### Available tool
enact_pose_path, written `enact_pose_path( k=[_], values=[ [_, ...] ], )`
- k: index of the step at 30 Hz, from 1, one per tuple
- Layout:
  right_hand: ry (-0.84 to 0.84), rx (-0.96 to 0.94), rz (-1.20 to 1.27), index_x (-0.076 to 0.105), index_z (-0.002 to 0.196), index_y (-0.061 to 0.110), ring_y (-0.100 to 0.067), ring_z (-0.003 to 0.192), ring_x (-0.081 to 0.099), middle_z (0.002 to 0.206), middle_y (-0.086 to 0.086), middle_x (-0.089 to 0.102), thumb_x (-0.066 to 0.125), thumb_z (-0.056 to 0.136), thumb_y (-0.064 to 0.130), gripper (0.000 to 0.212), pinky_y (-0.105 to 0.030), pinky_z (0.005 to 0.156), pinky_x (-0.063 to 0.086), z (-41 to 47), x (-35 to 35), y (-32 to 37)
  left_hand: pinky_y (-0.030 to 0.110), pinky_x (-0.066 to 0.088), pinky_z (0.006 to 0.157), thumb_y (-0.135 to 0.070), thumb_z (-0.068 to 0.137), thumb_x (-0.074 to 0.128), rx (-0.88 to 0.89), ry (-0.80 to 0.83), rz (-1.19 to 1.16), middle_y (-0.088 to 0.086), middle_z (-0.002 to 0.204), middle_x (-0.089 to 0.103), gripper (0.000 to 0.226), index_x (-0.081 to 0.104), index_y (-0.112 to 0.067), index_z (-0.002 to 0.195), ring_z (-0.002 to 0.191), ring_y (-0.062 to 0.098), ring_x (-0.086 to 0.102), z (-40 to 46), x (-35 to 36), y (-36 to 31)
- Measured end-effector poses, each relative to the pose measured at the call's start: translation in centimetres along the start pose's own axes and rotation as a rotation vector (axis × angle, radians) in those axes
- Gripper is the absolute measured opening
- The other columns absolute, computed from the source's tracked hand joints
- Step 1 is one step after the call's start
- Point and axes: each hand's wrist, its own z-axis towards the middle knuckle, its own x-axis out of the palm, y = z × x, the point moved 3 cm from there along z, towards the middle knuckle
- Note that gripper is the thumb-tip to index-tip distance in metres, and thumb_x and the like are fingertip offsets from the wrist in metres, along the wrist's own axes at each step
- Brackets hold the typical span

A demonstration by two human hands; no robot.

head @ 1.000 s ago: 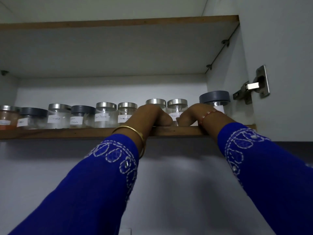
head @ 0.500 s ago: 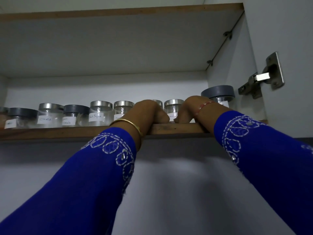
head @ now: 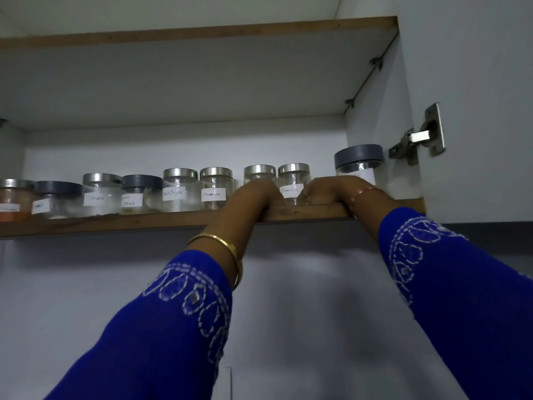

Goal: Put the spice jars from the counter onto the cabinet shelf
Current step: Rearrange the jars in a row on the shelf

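A row of glass spice jars with white labels stands on the wooden cabinet shelf (head: 129,222). My left hand (head: 255,194) reaches over the shelf edge and curls around the lower part of a silver-lidded jar (head: 259,172). My right hand (head: 328,192) curls against the right side of the neighbouring silver-lidded jar labelled cinnamon (head: 293,180). Most of my fingers are hidden behind my knuckles. A taller jar with a grey lid (head: 359,161) stands just behind my right wrist.
Further left stand several more jars, among them black pepper (head: 180,189), cloves (head: 101,194) and an orange-filled one (head: 13,200). The cabinet's right wall and a metal door hinge (head: 424,137) are close to my right arm. An upper shelf (head: 202,30) spans overhead.
Both hands stay at the same two jars on the shelf. The view has shifted slightly, and the two jars look a little closer to the row on the left.
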Motion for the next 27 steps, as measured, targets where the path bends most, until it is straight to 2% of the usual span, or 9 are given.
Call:
enact_pose_path(
  k=[1,3,6,10,13,16,21,24,27],
  values=[
    [0.055,-0.043,0.068,0.061,0.120,0.018,-0.027,0.111,0.057,0.122,-0.002,0.059,0.050,0.093,0.032,0.033,-0.037,0.097,0.043,-10.0,-4.6,6.4,0.033,0.042,0.090,-0.021,0.093,0.047,0.025,-0.074,-0.034,0.016,0.126,0.058,0.034,0.056,0.000,0.118,0.115,0.030,0.054,-0.4,-0.2,0.0],
    [0.012,-0.037,0.159,0.057,0.125,0.004,-0.029,0.121,0.052,0.130,-0.013,0.056,0.047,0.094,0.012,0.034,-0.031,0.097,0.041,-15.1,-7.9,9.7,0.031,0.040,0.082,-0.020,0.093,0.043,0.054,-0.184,-0.087,0.018,0.120,0.059,0.031,0.058,0.000,0.112,0.110,0.030,0.055,-1.7,-0.6,0.2],
    [-0.095,0.021,0.218,0.062,0.116,-0.004,-0.032,0.113,0.057,0.122,-0.020,0.062,0.046,0.091,0.007,0.031,-0.032,0.089,0.045,-17.2,-7.9,9.7,0.033,0.038,0.081,-0.026,0.098,0.028,0.115,-0.240,-0.126,0.023,0.115,0.059,0.039,0.057,0.000,0.104,0.100,0.032,0.054,-4.0,-0.3,0.5],
    [-0.348,0.100,0.409,0.068,0.100,-0.003,-0.033,0.099,0.062,0.105,-0.021,0.068,0.043,0.091,0.009,0.029,-0.038,0.089,0.050,-19.3,-7.4,8.9,0.032,0.035,0.069,-0.028,0.101,0.019,0.233,-0.473,0.181,0.018,0.100,0.065,0.048,0.060,-0.002,0.101,0.090,0.033,0.059,-7.3,1.1,0.6],
    [-0.431,0.183,0.417,0.068,0.098,-0.002,-0.032,0.097,0.062,0.104,-0.020,0.068,0.045,0.091,0.012,0.028,-0.029,0.078,0.046,-20.3,-6.7,7.5,0.035,0.038,0.083,-0.029,0.100,0.022,0.270,-0.580,0.215,0.013,0.098,0.067,0.046,0.061,-0.006,0.099,0.090,0.031,0.060,-8.7,1.8,0.4],
    [-0.470,0.248,0.357,0.067,0.099,-0.006,-0.034,0.098,0.061,0.105,-0.023,0.067,0.048,0.088,0.005,0.025,-0.025,0.070,0.039,-21.5,-7.1,6.0,0.037,0.034,0.098,-0.033,0.099,0.023,0.225,-0.528,0.151,0.012,0.109,0.065,0.043,0.058,-0.010,0.111,0.101,0.031,0.057,-9.1,2.2,0.3],
    [-0.316,0.294,0.306,0.061,0.115,-0.004,-0.034,0.113,0.056,0.123,-0.022,0.060,0.046,0.090,0.005,0.030,-0.030,0.089,0.044,-21.5,-8.0,4.3,0.036,0.038,0.089,-0.032,0.099,0.025,0.252,-0.451,0.077,0.012,0.109,0.064,0.041,0.059,-0.011,0.107,0.102,0.031,0.058,-9.2,1.5,-1.3],
    [-0.225,0.279,0.279,0.051,0.126,-0.001,-0.033,0.122,0.050,0.133,-0.021,0.052,0.043,0.093,0.007,0.035,-0.030,0.096,0.041,-21.0,-8.3,4.6,0.036,0.039,0.089,-0.035,0.100,0.021,0.250,-0.296,0.050,0.014,0.115,0.063,0.045,0.058,-0.011,0.110,0.107,0.032,0.057,-8.5,1.5,-4.0],
    [-0.170,0.272,0.221,0.045,0.130,-0.002,-0.033,0.125,0.048,0.137,-0.022,0.048,0.040,0.095,0.006,0.037,-0.032,0.100,0.040,-20.7,-8.7,4.5,0.041,0.035,0.102,-0.035,0.099,0.020,0.194,-0.070,-0.010,0.016,0.136,0.051,0.048,0.051,-0.010,0.125,0.124,0.032,0.047,-6.5,1.1,-6.1]
  ],
)
